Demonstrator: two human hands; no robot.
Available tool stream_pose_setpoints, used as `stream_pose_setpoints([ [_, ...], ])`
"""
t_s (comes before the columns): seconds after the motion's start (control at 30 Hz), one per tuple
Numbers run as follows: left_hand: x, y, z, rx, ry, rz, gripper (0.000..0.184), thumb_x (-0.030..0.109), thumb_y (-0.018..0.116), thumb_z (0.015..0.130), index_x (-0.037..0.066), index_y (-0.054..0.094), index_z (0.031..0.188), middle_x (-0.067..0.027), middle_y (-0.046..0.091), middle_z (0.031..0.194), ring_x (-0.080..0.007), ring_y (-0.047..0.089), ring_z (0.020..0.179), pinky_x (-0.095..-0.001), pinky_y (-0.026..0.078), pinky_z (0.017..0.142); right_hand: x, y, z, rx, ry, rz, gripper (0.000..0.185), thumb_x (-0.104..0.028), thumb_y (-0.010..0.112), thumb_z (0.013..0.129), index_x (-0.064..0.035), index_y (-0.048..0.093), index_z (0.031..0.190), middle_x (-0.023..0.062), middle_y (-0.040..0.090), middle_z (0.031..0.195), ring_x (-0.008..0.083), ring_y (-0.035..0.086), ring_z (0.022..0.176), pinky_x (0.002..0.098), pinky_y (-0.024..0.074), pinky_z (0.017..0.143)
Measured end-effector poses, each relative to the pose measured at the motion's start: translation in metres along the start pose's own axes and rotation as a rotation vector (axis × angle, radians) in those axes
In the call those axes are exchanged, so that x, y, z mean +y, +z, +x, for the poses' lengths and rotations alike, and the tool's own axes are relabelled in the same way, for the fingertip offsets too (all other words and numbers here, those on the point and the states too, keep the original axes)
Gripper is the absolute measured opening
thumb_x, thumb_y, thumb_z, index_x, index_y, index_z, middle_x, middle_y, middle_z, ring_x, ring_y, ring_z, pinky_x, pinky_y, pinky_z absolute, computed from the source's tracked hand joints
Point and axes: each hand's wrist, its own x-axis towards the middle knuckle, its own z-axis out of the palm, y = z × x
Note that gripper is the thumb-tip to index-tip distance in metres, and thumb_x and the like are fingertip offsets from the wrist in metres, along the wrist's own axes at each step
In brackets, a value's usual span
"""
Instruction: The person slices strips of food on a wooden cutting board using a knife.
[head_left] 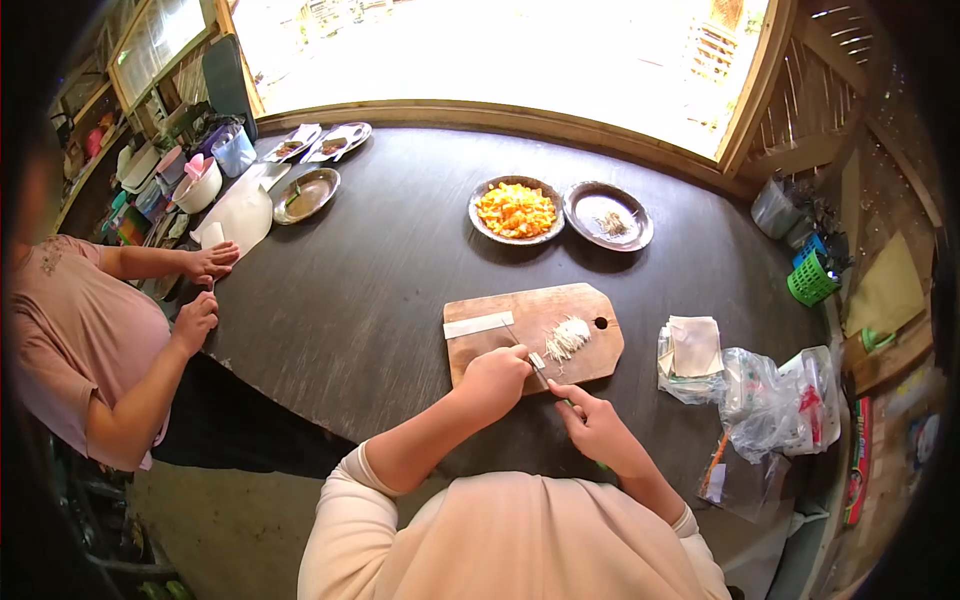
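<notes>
On the dark table lies a wooden cutting board (480,361) with a round hole at its right end. A pale flat strip (478,325) rests at its left, and a heap of thin white shreds (568,338) lies near the hole. My right hand (592,428) is closed round the handle of a knife (540,375), whose blade points up and left across the board. Beside the blade, my left hand (497,378) is closed with its fingertips at a small white piece (536,360); what it grips is mostly hidden.
A plate of orange pieces (516,209) and a plate with a few shreds (608,216) stand behind the board. Plastic bags (765,395) and stacked squares (694,346) lie at right. Another person (95,350) works at left near a white sheet (243,208).
</notes>
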Motion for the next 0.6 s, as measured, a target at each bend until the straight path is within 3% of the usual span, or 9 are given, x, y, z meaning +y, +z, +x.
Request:
stream_pose_setpoints([
  [0.1, -0.003, 0.003, 0.000, 0.028, 0.023, 0.023, 0.015, 0.008, 0.060, 0.083, 0.008, 0.074, 0.088, -0.0059, 0.064, 0.093, -0.0258, 0.066, 0.090, -0.0371, 0.056, 0.077, 0.010, 0.007, 0.007, 0.010, -0.012, -0.037, 0.034, -0.013, 0.057, 0.098, -0.0117, 0.059, 0.132, 0.0244, 0.064, 0.080, 0.0285, 0.060, 0.060, 0.0346, 0.0494, 0.063],
  [0.17, -0.005, 0.002, 0.000, 0.012, 0.021, 0.014, 0.015, 0.008, 0.060, 0.083, 0.008, 0.074, 0.088, -0.0060, 0.064, 0.092, -0.0259, 0.066, 0.090, -0.0372, 0.056, 0.077, 0.021, 0.019, 0.014, 0.099, -0.197, -0.056, 0.037, -0.012, 0.057, 0.099, -0.0118, 0.058, 0.135, 0.0037, 0.047, 0.057, 0.0070, 0.038, 0.052, 0.0274, 0.0356, 0.050],
  [0.3, -0.004, 0.000, 0.000, 0.018, 0.033, 0.005, 0.015, 0.009, 0.060, 0.083, 0.008, 0.074, 0.088, -0.0063, 0.064, 0.092, -0.0262, 0.066, 0.091, -0.0379, 0.055, 0.078, 0.031, 0.016, 0.021, 0.113, -0.266, 0.016, 0.037, -0.012, 0.056, 0.099, -0.0143, 0.058, 0.136, 0.0020, 0.048, 0.056, 0.0064, 0.040, 0.050, 0.0259, 0.0351, 0.048],
  [0.37, -0.006, 0.003, 0.000, 0.025, 0.033, 0.005, 0.016, 0.009, 0.060, 0.083, 0.008, 0.074, 0.089, -0.0063, 0.064, 0.093, -0.0262, 0.066, 0.091, -0.0381, 0.055, 0.078, 0.014, 0.003, 0.008, -0.013, 0.005, 0.112, 0.037, -0.013, 0.056, 0.100, -0.0161, 0.059, 0.137, -0.0015, 0.047, 0.056, 0.0048, 0.040, 0.048, 0.0240, 0.0340, 0.046],
  [0.4, -0.006, 0.003, 0.000, 0.028, 0.035, 0.001, 0.016, 0.009, 0.060, 0.083, 0.008, 0.074, 0.089, -0.0062, 0.064, 0.093, -0.0262, 0.066, 0.091, -0.0382, 0.055, 0.078, 0.011, 0.001, 0.005, -0.019, 0.005, 0.109, 0.037, -0.013, 0.056, 0.100, -0.0161, 0.059, 0.137, -0.0015, 0.047, 0.056, 0.0048, 0.040, 0.048, 0.0240, 0.0340, 0.046],
  [0.47, -0.005, 0.003, -0.001, 0.018, 0.026, 0.012, 0.016, 0.009, 0.059, 0.083, 0.008, 0.074, 0.089, -0.0062, 0.064, 0.093, -0.0261, 0.066, 0.091, -0.0382, 0.055, 0.078, 0.007, -0.002, 0.002, -0.028, 0.077, 0.063, 0.037, -0.015, 0.058, 0.098, -0.0140, 0.059, 0.134, 0.0162, 0.062, 0.069, 0.0122, 0.049, 0.059, 0.0313, 0.0460, 0.061],
  [0.6, -0.004, 0.000, 0.000, 0.001, 0.016, 0.010, 0.016, 0.009, 0.059, 0.083, 0.009, 0.074, 0.089, -0.0061, 0.064, 0.094, -0.0258, 0.066, 0.092, -0.0378, 0.056, 0.078, 0.001, -0.005, 0.000, -0.054, 0.129, 0.015, 0.036, -0.016, 0.058, 0.098, -0.0135, 0.059, 0.134, 0.0148, 0.060, 0.068, 0.0127, 0.045, 0.059, 0.0308, 0.0450, 0.061],
])
